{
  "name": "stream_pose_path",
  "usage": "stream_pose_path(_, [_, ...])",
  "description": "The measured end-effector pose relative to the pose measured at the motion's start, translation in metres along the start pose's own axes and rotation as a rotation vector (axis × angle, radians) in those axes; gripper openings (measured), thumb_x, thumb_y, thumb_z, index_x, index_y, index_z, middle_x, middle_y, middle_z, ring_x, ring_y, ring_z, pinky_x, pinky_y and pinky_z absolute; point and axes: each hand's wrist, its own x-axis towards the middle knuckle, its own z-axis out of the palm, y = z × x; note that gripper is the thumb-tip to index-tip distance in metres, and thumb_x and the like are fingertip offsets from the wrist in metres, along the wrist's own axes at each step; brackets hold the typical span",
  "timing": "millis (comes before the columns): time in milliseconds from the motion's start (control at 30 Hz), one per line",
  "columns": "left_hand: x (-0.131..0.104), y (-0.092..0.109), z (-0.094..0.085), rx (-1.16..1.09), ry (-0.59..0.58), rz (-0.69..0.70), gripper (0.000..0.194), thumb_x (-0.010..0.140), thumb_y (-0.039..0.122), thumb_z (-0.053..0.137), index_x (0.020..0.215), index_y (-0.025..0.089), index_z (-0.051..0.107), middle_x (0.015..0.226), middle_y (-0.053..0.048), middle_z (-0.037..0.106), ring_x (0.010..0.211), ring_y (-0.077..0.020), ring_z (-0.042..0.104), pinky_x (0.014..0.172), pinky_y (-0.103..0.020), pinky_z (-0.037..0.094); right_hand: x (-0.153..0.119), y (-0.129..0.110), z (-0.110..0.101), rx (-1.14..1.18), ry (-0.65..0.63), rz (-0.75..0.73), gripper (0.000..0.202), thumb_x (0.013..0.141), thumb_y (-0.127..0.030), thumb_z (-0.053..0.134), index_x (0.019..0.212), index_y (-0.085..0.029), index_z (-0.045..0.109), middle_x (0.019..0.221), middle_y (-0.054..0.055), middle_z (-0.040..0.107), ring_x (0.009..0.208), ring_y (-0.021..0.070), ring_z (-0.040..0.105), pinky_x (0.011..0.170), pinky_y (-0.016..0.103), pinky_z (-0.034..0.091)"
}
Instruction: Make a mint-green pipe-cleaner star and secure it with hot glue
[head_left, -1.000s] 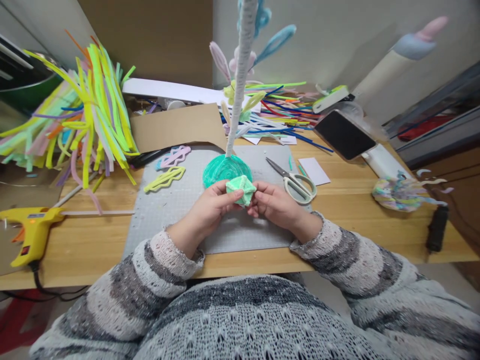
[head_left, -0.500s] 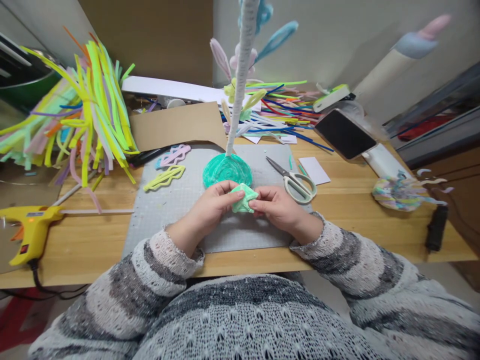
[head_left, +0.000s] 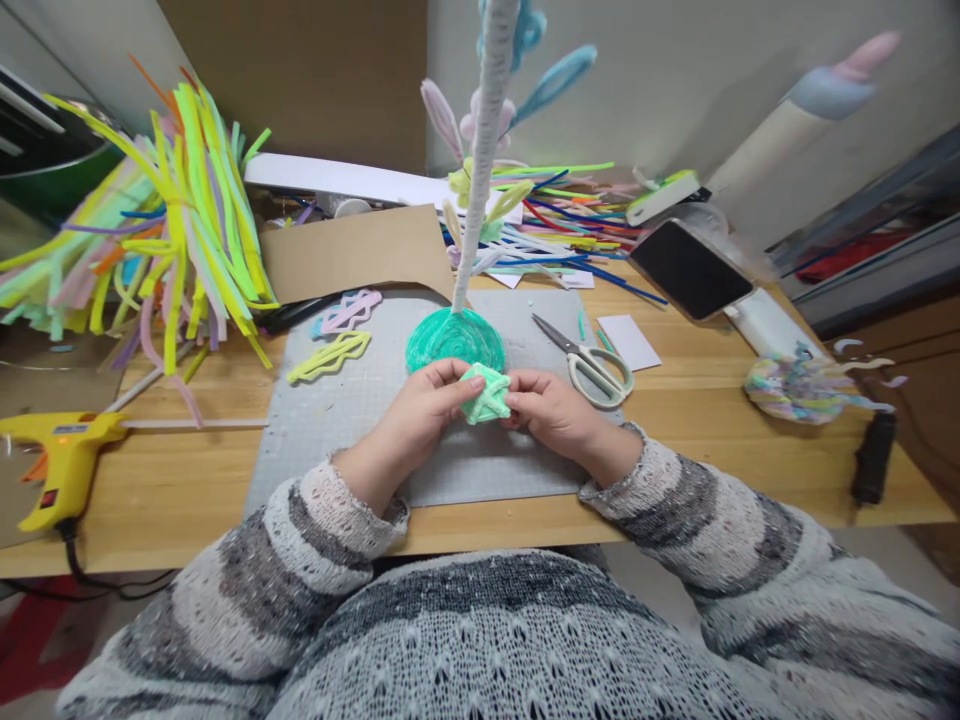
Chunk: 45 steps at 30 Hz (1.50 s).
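Your gridded mat [head_left: 360, 440] is grey. Above it, your small piece [head_left: 489, 393] is mint green; on the mat, your teal disc [head_left: 454, 341] is streaked paler, its stem [head_left: 484, 150] white. On the mat's left, the front zigzag [head_left: 328, 358] is yellow-green, the back zigzag [head_left: 352, 311] lilac-pink; at its right edge, your scissors [head_left: 574, 351] pair dark blades with off-white handles. Left of the mat, your glue gun [head_left: 69, 452] is yellow. Your sleeves [head_left: 244, 560] are banded off-white, grey and charcoal.

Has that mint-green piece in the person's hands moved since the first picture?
Yes, slightly: the mint-green piece now sits lower in the view, judged against the teal disc, which has stayed put.
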Motion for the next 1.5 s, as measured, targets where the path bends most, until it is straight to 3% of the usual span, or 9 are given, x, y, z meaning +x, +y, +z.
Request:
stream_pose_path(200, [-0.003,0.001,0.004,0.102,-0.054,0.047,0.021,0.074,0.026,0.075,0.084,0.014,0.061,0.076,0.001,0.062,0.067,-0.0087,0.056,0.064,-0.023,0.043,0.000,0.005,-0.001,-0.141,0.029,-0.103,0.027,0.072,-0.037,0.073,0.062,-0.018,0.057,0.056,-0.005,0.054,0.053,0.0089,0.043,0.055,0.024,0.032])
stream_pose_path(400, [-0.004,0.003,0.007,0.252,-0.064,0.081,0.027,0.072,0.022,0.075,0.094,0.016,0.061,0.081,0.000,0.062,0.070,-0.0109,0.057,0.065,-0.025,0.045,-0.005,-0.036,-0.017,-0.582,-0.056,-0.038,0.031,0.079,-0.047,0.066,0.067,-0.019,0.062,0.059,0.000,0.058,0.055,0.0132,0.049,0.056,0.028,0.038])
stream_pose_path(533, [-0.004,-0.012,0.006,0.444,-0.144,-0.012,0.019,0.075,0.023,0.072,0.089,0.016,0.060,0.074,-0.001,0.061,0.064,-0.0126,0.055,0.063,-0.028,0.045,-0.014,-0.052,-0.051,-1.175,0.481,-0.203,0.030,0.086,-0.047,0.058,0.082,-0.019,0.068,0.077,0.007,0.065,0.072,0.0221,0.058,0.070,0.036,0.045])
stream_pose_path(667, [-0.008,-0.021,0.008,0.919,-0.183,0.247,0.014,0.078,0.023,0.069,0.090,0.018,0.064,0.088,-0.007,0.063,0.082,-0.0204,0.057,0.078,-0.038,0.046,-0.019,-0.038,-0.063,-1.536,0.569,-0.098,0.045,0.080,-0.042,0.067,0.115,-0.015,0.065,0.116,0.019,0.062,0.104,0.0357,0.059,0.087,0.047,0.047])
stream_pose_path(900, [-0.017,-0.011,0.007,1.271,-0.270,0.452,0.030,0.079,0.035,0.071,0.102,0.018,0.062,0.111,-0.013,0.059,0.107,-0.0303,0.053,0.095,-0.049,0.042,-0.010,-0.034,-0.063,-1.442,0.641,-0.137,0.038,0.074,-0.017,0.060,0.111,-0.013,0.068,0.109,0.019,0.067,0.104,0.0347,0.061,0.092,0.049,0.048])
stream_pose_path(1033, [-0.016,-0.015,0.004,1.329,-0.262,0.400,0.025,0.077,0.029,0.072,0.097,0.018,0.062,0.101,-0.011,0.060,0.099,-0.0293,0.055,0.087,-0.047,0.046,-0.027,-0.057,-0.059,-0.853,0.860,-0.455,0.034,0.072,-0.017,0.055,0.104,-0.018,0.067,0.103,0.011,0.069,0.092,0.0259,0.064,0.083,0.043,0.052])
stream_pose_path(1200, [-0.011,-0.021,0.001,1.319,-0.324,0.469,0.010,0.084,0.019,0.064,0.093,0.017,0.063,0.102,-0.010,0.062,0.099,-0.0250,0.057,0.089,-0.043,0.048,-0.050,-0.060,-0.026,-0.113,0.642,-0.364,0.010,0.079,-0.030,0.065,0.080,-0.021,0.061,0.083,0.001,0.064,0.061,0.0128,0.062,0.058,0.029,0.054])
stream_pose_path(1300, [-0.009,-0.023,0.000,1.332,-0.323,0.501,0.012,0.084,0.019,0.065,0.095,0.015,0.064,0.103,-0.009,0.064,0.099,-0.0239,0.058,0.090,-0.043,0.050,-0.053,-0.052,-0.007,-0.277,0.486,-0.335,0.028,0.081,-0.046,0.068,0.075,-0.020,0.060,0.078,0.002,0.065,0.058,0.0139,0.062,0.055,0.030,0.054])
stream_pose_path(1500, [-0.005,-0.026,-0.003,1.318,-0.352,0.597,0.012,0.087,0.017,0.062,0.098,0.016,0.066,0.103,-0.008,0.066,0.100,-0.0219,0.060,0.090,-0.041,0.052,-0.051,-0.057,0.003,-0.908,0.276,-0.636,0.015,0.086,-0.032,0.065,0.074,-0.022,0.063,0.070,0.003,0.067,0.064,0.0169,0.063,0.061,0.031,0.051])
